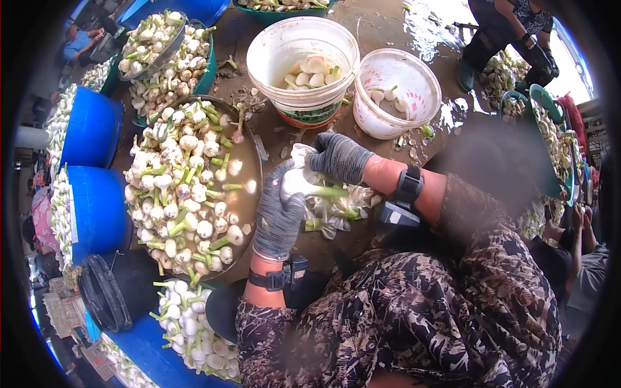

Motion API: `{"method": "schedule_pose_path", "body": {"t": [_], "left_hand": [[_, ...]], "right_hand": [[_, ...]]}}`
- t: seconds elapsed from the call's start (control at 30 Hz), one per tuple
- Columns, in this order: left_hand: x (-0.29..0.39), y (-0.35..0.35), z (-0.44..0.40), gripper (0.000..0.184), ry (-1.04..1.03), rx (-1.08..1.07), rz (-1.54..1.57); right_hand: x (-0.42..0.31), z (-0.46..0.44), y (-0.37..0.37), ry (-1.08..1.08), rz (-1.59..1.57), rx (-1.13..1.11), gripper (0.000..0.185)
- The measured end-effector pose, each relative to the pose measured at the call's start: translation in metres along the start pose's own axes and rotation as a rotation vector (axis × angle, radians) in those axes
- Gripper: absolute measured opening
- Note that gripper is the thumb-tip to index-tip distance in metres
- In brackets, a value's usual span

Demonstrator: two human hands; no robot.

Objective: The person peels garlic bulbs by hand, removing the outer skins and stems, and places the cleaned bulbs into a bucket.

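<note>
My left hand [279, 210], in a grey knit glove, is closed around a white garlic bulb [296, 182] with a green stem pointing right. My right hand [343, 158], gloved alike, pinches pale garlic skin [301, 153] at the bulb's far end. Peeled-off skins and stem bits [336, 210] lie on the wet floor just below the bulb. Left of my hands, a wide round tub [261, 152] holds many garlic bulbs [187, 194] with short green stems, partly in murky water.
Ahead stand a white bucket [278, 48] with some bulbs and a smaller white bucket [388, 64] with a few. Blue tubs [97, 210] of garlic line the left, beside a black bucket [103, 291]. Other people [517, 32] work at the edges, near more garlic.
</note>
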State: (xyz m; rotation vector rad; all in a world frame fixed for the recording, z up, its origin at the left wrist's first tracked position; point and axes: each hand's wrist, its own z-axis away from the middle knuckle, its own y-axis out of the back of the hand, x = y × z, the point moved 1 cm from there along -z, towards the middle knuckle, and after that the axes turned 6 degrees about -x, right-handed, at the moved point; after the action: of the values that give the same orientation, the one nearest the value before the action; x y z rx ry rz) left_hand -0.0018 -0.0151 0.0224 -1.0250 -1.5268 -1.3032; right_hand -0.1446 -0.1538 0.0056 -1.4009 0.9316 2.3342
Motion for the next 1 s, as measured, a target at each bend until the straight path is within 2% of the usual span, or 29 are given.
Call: {"method": "schedule_pose_path", "body": {"t": [0.03,0.07,0.1,0.13,0.17,0.2,0.23,0.27,0.3,0.33,0.37,0.43,0.47,0.5,0.57,0.6,0.63,0.67,0.7,0.73,0.77,0.8,0.87,0.9,0.97,1.0], "left_hand": [[-0.002,0.0,0.0,0.043,0.022,0.025,0.238],[-0.013,0.0,0.001,0.04,0.094,0.08,0.434],[-0.019,0.001,0.001,0.04,0.09,0.082,0.434],[-0.025,0.004,0.0,0.04,0.181,0.125,0.541],[-0.027,0.011,0.0,0.04,0.192,0.057,0.891],[-0.03,0.019,0.0,0.04,0.237,0.005,1.234],[-0.031,0.02,-0.001,0.04,0.225,0.02,1.236],[-0.033,0.02,-0.003,0.04,0.249,0.175,1.105],[-0.037,0.019,-0.003,0.04,0.274,0.328,0.972],[-0.05,0.015,-0.002,0.04,0.227,0.383,0.806],[-0.026,0.01,-0.002,0.041,0.196,0.34,0.735],[-0.028,0.002,-0.003,0.041,0.103,0.318,0.337],[-0.023,-0.004,-0.002,0.041,0.213,0.252,0.403],[-0.018,-0.009,0.0,0.041,0.322,0.182,0.471],[-0.034,-0.019,0.004,0.039,0.037,0.201,0.049],[-0.042,-0.024,0.006,0.038,-0.092,0.254,-0.161],[-0.044,-0.025,0.007,0.037,-0.213,0.268,-0.504],[-0.028,-0.021,0.008,0.037,-0.207,0.285,-0.503],[0.001,-0.014,0.008,0.036,0.008,0.285,0.069],[0.015,-0.011,0.009,0.036,0.219,0.266,0.645],[0.015,-0.009,0.011,0.036,0.222,0.279,0.652],[0.014,-0.006,0.013,0.035,0.156,0.303,0.574],[0.008,0.001,0.015,0.03,0.044,0.349,0.395],[0.005,0.005,0.015,0.027,-0.001,0.378,0.298],[0.01,0.017,0.017,0.025,-0.062,0.433,0.306],[0.008,0.019,0.019,0.025,-0.022,0.441,0.34]], "right_hand": [[0.002,-0.003,-0.001,-0.094,-0.061,-0.08,0.035],[0.006,-0.013,-0.002,-0.07,0.136,-0.176,0.035],[0.012,-0.009,-0.006,-0.201,0.046,-0.313,0.037],[0.013,-0.001,-0.014,-0.11,0.189,-0.356,0.039],[0.015,0.006,-0.021,-0.014,0.336,-0.402,0.04],[0.017,0.011,-0.026,-0.008,0.464,-0.469,0.043],[0.018,0.016,-0.03,-0.001,0.59,-0.534,0.045],[0.009,0.023,-0.028,0.01,0.662,-0.501,0.055],[-0.001,0.027,-0.023,0.019,0.672,-0.511,0.055],[-0.016,0.03,-0.017,0.141,0.505,-0.275,0.052],[-0.028,0.032,-0.012,0.259,0.335,-0.044,0.049],[-0.042,0.024,-0.009,0.348,-0.332,-0.09,0.035],[-0.05,0.022,-0.002,0.15,-0.345,-0.137,0.021],[-0.062,0.02,0.004,0.296,-0.067,-0.022,0.017],[-0.063,-0.004,0.021,0.434,0.039,0.268,0.012],[-0.058,-0.022,0.034,0.484,-0.006,0.365,0.017],[-0.052,-0.042,0.045,0.528,-0.023,0.491,0.027],[-0.05,-0.056,0.048,0.458,0.138,0.593,0.03],[-0.049,-0.067,0.047,0.386,0.301,0.695,0.034],[-0.048,-0.075,0.032,0.481,0.37,0.619,0.034],[-0.063,-0.075,0.009,0.572,0.435,0.542,0.034],[-0.073,-0.071,-0.013,0.484,0.546,0.281,0.028],[-0.06,-0.096,-0.067,0.605,0.751,-0.102,0.024],[-0.049,-0.11,-0.094,0.671,0.815,-0.203,0.026],[-0.04,-0.122,-0.139,0.49,1.199,-0.434,0.04],[-0.04,-0.128,-0.155,0.412,1.229,-0.493,0.044]]}}
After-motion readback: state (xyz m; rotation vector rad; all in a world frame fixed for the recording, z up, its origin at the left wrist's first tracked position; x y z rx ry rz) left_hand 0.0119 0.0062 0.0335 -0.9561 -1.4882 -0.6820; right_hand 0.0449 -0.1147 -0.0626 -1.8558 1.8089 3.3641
